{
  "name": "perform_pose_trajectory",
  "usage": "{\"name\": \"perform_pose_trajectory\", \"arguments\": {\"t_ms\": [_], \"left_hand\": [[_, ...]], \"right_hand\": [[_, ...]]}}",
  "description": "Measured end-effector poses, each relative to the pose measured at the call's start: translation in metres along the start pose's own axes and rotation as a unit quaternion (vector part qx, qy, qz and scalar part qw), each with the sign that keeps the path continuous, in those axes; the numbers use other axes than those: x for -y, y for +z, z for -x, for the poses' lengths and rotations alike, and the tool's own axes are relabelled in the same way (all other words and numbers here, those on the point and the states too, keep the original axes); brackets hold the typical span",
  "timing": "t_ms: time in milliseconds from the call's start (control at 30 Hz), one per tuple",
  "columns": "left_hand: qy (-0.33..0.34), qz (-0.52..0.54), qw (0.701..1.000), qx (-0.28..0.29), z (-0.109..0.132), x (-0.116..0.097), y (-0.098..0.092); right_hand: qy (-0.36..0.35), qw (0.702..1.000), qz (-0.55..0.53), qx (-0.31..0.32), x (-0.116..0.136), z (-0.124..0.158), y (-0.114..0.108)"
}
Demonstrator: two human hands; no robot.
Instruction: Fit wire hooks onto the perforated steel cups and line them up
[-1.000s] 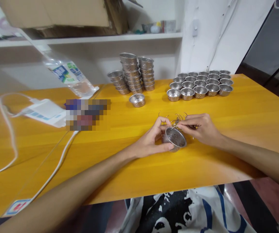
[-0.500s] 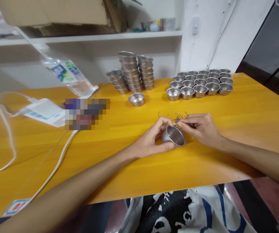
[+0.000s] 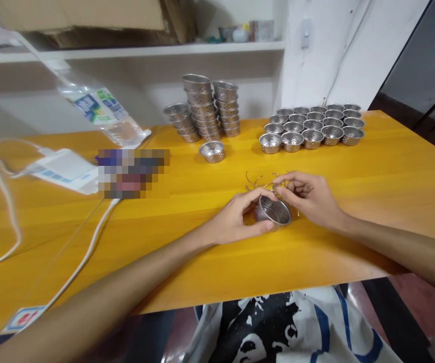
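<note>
My left hand is closed around a small perforated metal cup, its thumb at the near rim and its fingers over the far side. The cup is tilted, its mouth facing up and toward me. Just right of the far rim is my right hand, thumb and index tips a little apart and the other fingers curled. Thin bent wire pieces lie on the table behind the cup, partly hidden by both hands. I see nothing clearly held in the right fingers.
Stacked metal cups stand at the back, with a single cup before them. Rows of cups sit at the back right. On the left are a plastic bottle, a white device and white cables.
My right hand's thumb and index, pinched together earlier, are now slightly apart beside the cup's far rim. My left hand still holds the cup. The view has shifted slightly.
</note>
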State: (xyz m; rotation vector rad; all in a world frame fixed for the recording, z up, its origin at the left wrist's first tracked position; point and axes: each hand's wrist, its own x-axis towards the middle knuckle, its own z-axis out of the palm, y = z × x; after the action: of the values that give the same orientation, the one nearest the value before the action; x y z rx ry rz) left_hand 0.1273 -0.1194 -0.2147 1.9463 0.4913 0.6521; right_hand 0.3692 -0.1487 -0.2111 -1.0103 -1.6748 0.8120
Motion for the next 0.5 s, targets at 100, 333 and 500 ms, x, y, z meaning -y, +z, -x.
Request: {"name": "perform_pose_trajectory", "arguments": {"t_ms": [100, 333, 500], "left_hand": [[-0.012, 0.055, 0.998, -0.001, -0.002, -0.002, -0.002], [-0.045, 0.151, 0.987, -0.011, -0.006, -0.006, -0.009], [-0.089, 0.146, 0.985, -0.019, -0.007, -0.007, -0.008]], "right_hand": [[0.055, 0.991, -0.111, 0.050, 0.000, -0.005, -0.003], [0.038, 0.977, -0.173, 0.119, -0.002, -0.011, -0.005], [0.028, 0.973, -0.170, 0.153, -0.006, -0.010, -0.001]]}}
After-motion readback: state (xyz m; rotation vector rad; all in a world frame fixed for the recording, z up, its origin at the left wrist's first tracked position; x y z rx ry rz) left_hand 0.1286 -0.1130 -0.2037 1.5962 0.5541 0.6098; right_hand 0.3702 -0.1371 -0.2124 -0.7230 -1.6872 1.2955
